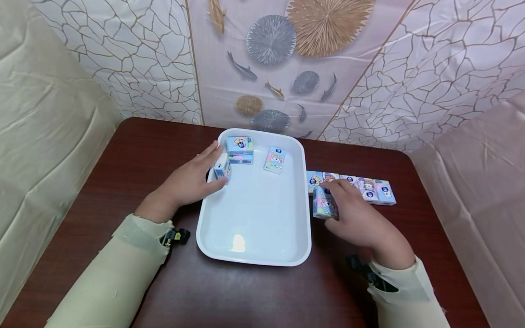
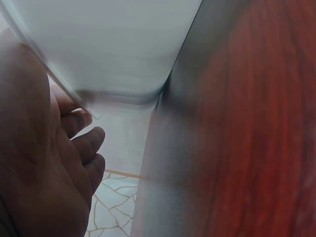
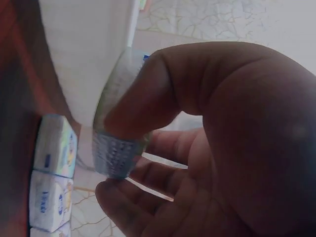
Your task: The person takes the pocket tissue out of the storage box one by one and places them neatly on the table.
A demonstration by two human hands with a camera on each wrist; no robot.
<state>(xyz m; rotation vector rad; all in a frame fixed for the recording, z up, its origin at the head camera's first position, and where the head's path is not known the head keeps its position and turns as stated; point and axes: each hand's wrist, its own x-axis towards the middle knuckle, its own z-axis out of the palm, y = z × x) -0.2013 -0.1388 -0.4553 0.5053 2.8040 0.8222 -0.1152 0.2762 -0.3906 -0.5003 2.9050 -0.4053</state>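
Observation:
In the head view my left hand (image 1: 190, 180) is at the left rim of a white tray (image 1: 256, 214). Between its thumb and forefinger it holds a small tissue pack (image 1: 222, 166), on edge just inside the rim. That pack is hidden in the left wrist view, where several fingers (image 2: 89, 143) curl outside the tray wall. Just off the tray's right side, my right hand (image 1: 357, 214) grips another tissue pack (image 1: 324, 203). In the right wrist view the thumb presses on this pack (image 3: 116, 153), with fingers on the opposite side.
Inside the tray, two stacked tissue packs (image 1: 239, 146) lie at the back left and a single pack (image 1: 275, 159) at the back right. A row of several packs (image 1: 384, 192) lies on the dark wooden table (image 1: 135, 150) right of the tray. Patterned cloth (image 1: 156, 59) hangs behind.

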